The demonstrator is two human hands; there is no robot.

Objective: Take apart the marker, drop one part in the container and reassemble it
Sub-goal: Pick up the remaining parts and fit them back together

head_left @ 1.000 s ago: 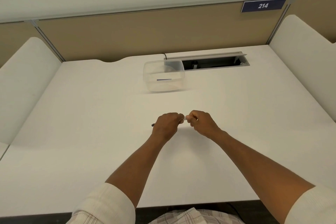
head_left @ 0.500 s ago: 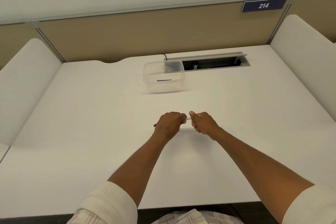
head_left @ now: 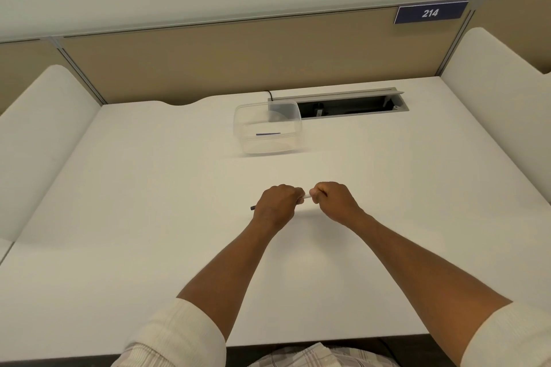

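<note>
Two bare hands meet over the middle of a white counter (head_left: 119, 217), fists almost touching. The left hand (head_left: 277, 204) has its grip curled round a thin marker (head_left: 306, 196), whose dark end pokes out to the left of the fist. The right hand (head_left: 334, 201) has its grip pinched on the marker's other end. Only a short white stretch of the marker shows between the two hands. Whether the marker is in one piece or partly pulled apart cannot be told, since the fists hide most of it.

Farther away, well apart from the hands, a clear plastic container (head_left: 268, 128) stands upright on the counter with a small dark strip on its near wall. Just behind it and to the right, an open cable slot (head_left: 351, 107) is set into the counter. A tan partition (head_left: 208, 62) rises at the far edge, carrying a blue sign (head_left: 430, 12) reading 214.
</note>
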